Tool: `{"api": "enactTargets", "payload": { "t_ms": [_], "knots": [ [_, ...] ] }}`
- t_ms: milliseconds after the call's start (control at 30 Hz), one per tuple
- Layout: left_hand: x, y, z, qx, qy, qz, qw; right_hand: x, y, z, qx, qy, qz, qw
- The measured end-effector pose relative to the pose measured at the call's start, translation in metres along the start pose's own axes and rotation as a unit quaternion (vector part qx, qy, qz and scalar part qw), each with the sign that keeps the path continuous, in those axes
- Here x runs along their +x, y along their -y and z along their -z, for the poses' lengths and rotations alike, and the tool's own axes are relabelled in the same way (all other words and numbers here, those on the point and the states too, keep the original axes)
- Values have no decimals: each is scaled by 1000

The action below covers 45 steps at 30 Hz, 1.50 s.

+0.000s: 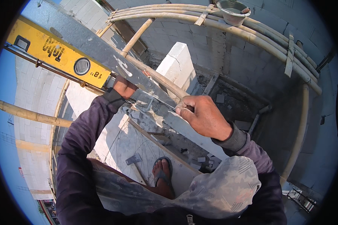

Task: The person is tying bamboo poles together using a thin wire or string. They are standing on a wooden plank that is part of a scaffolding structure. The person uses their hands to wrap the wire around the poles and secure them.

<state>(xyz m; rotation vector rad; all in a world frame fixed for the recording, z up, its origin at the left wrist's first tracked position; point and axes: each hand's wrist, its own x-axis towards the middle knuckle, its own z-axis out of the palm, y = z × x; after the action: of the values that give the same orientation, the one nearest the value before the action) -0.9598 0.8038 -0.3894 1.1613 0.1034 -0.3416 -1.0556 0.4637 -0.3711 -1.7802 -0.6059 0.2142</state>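
Slanting down rightward, a thin pale line is apparently pinched at its lower end by the curled right hand, while the left hand is set beside the yellow spirit level, its grip hidden.

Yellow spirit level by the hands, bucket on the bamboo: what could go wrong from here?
The left hand, right beside the end of the yellow spirit level, might knock it. The bucket perched on the bamboo poles could tip if they are jolted. The sandaled foot might catch the nearby hammer.
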Motion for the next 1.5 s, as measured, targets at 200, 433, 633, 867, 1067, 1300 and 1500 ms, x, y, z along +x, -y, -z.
{"api": "enactTargets", "payload": {
  "t_ms": [200, 433, 633, 867, 1067, 1300, 1500],
  "knots": [
    [-47, 0, 4, 437, -181, 150, 868, -140, 19, 129, -56, -93, -76, 991],
    [-97, 44, -128, 616, 340, 349, 619, -331, 12, 271, -190, -376, -364, 831],
    [-36, 86, -255, 487, 490, 341, 637, -443, 6, 332, -282, -475, -450, 702],
    [-8, 120, -303, 479, 666, 134, 556, -498, 71, 392, -574, -396, -460, 550],
    [-10, 129, -301, 466, 610, 207, 607, -549, 75, 386, -598, -463, -492, 431],
    [-25, 161, -300, 512, 543, 278, 605, -643, 38, 330, -551, -596, -479, 336],
    [-32, 195, -281, 534, 617, 303, 492, -687, -19, 286, -473, -713, -374, 357]
  ]
}}
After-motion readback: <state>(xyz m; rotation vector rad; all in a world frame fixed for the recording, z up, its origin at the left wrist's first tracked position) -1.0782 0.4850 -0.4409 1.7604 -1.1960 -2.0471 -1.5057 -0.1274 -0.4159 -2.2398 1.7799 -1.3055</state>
